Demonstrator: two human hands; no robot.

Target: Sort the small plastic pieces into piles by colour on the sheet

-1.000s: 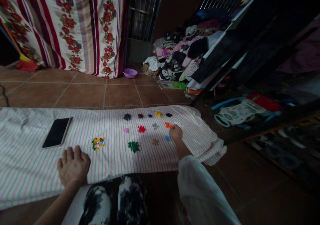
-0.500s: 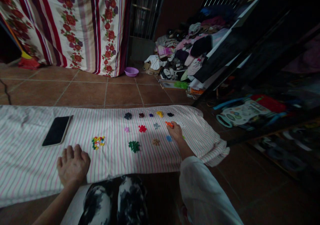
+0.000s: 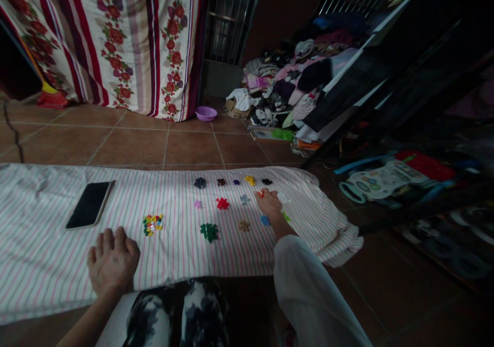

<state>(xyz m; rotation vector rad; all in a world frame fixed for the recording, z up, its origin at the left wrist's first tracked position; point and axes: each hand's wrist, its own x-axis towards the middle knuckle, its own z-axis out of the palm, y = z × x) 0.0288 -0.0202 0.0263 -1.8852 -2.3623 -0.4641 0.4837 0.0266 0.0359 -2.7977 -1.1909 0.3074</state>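
My left hand [image 3: 113, 259] lies palm down on the striped cloth, fingers stretched out, holding nothing. Nearest to it are a pile of mixed-colour small pieces [image 3: 153, 224] and a dark-screened phone [image 3: 89, 205]. At the right, my right hand [image 3: 270, 203] bends its fingers around small orange pieces [image 3: 261, 194], which it partly hides. Around that hand lie little piles of blue pieces [image 3: 265, 220], grey pieces [image 3: 245, 199], black pieces [image 3: 266, 181] and yellow pieces [image 3: 250, 180]. Light green pieces [image 3: 286, 216] show beside the wrist.
On the striped cloth [image 3: 177, 254] also lie red pieces [image 3: 223, 203], dark green pieces [image 3: 209, 231], tan pieces [image 3: 244, 226] and pink pieces [image 3: 198, 204]. Beyond, a purple basin [image 3: 206, 113] stands on the tiles near a heap of clothes [image 3: 293, 82]. A floral curtain [image 3: 135, 43] hangs behind.
My right hand has shifted slightly over the orange pieces and covers more of them. My left hand stays in place; the view has tilted a little.
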